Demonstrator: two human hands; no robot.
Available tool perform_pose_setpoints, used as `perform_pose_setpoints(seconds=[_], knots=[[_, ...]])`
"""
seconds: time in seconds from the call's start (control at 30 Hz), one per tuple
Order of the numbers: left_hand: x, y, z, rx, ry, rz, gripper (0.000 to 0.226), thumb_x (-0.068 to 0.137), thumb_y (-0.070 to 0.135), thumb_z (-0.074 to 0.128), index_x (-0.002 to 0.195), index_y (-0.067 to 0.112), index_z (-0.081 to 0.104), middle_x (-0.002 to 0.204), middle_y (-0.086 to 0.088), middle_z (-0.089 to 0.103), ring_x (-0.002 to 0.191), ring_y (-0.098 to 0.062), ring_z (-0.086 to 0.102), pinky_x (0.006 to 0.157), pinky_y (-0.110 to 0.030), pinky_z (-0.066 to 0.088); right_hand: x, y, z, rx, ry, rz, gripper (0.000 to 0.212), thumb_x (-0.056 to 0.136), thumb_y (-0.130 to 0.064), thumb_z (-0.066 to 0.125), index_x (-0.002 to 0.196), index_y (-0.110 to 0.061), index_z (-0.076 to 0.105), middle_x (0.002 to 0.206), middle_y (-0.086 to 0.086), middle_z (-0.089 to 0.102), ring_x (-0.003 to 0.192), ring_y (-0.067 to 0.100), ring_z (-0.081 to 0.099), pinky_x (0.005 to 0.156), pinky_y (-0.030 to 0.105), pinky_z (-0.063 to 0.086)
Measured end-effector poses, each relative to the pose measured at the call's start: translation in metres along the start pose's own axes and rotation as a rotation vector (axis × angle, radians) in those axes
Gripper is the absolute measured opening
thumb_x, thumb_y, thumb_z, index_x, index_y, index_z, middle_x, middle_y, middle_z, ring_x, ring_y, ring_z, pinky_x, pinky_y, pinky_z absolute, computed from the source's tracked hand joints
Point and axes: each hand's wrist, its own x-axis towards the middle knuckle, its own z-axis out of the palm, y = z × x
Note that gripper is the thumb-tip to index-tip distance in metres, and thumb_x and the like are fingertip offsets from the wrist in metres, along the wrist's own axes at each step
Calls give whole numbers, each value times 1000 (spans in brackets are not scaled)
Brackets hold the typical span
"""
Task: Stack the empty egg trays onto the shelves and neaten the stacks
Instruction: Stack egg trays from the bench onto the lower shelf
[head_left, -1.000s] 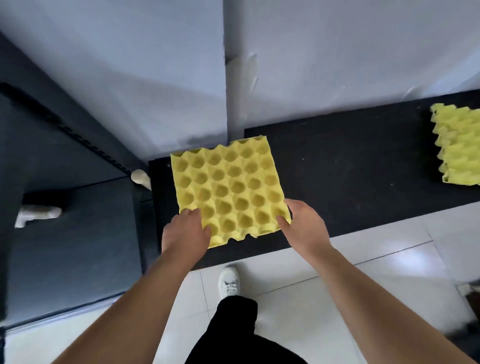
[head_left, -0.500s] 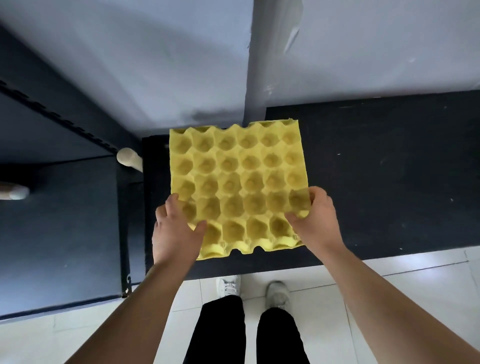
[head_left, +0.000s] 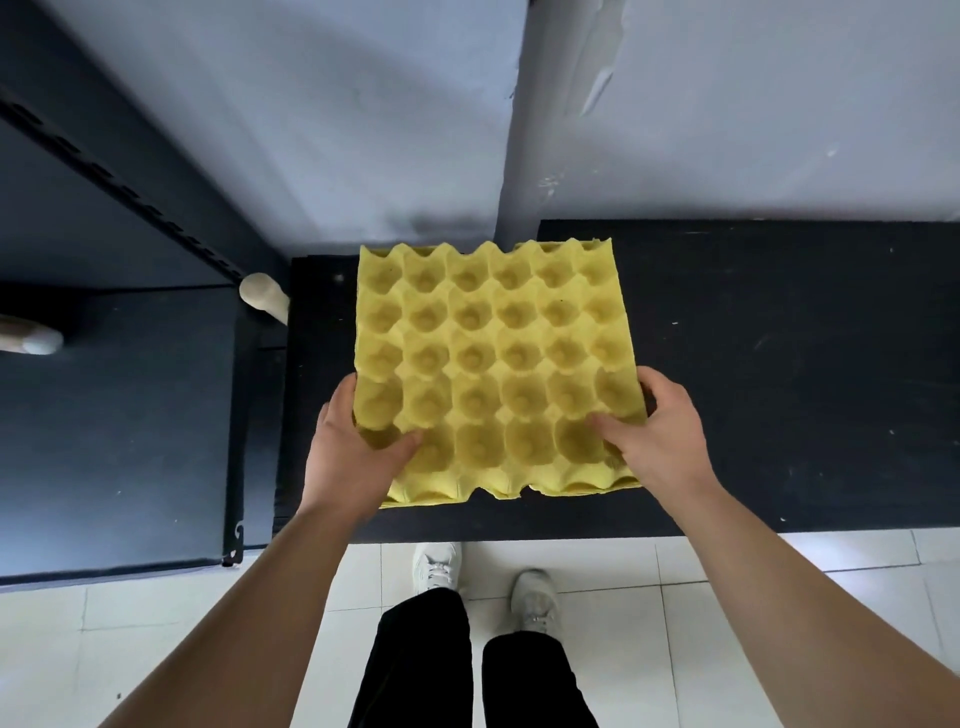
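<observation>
Two bare hands hold one yellow egg tray (head_left: 493, 358) over a low black shelf (head_left: 779, 374). At far left stands a dark shelving unit (head_left: 114, 426), with a pale rounded peg (head_left: 262, 296) at its front corner. On the tray's left, the left hand (head_left: 353, 462) presses its thumb into a cup near the near corner, fingers (head_left: 340, 397) curled under the left edge. The egg tray, cups up and empty, lies over the shelf's left end, its far edge near the pale wall (head_left: 727, 130); resting or lifted cannot be told. The right hand (head_left: 660, 447) sets its thumb on top, fingers (head_left: 670, 387) wrapped round the right edge. White floor tiles (head_left: 727, 597) and shoes (head_left: 436, 564) show below.
</observation>
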Motion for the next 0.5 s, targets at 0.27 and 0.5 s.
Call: perform_pose_setpoints(seconds=[0.27,0.5], knots=[[-11,6,5,-7,68,119,83,75,31,78,144,34,31,137,9,43,117,-11,49,97,-35,45,-12,5,-5,-22,54,-56,30,79,-23,73,103,-29,56,112,-3,49,85,-3,51,72,19,42],[-28,21,5,-13,137,165,89,78,32,77,149,30,23,143,7,39,127,-13,43,103,-35,40,-27,-6,-23,11,98,-111,32,80,-24,72,106,-31,55,114,-6,47,88,-3,52,77,21,41]])
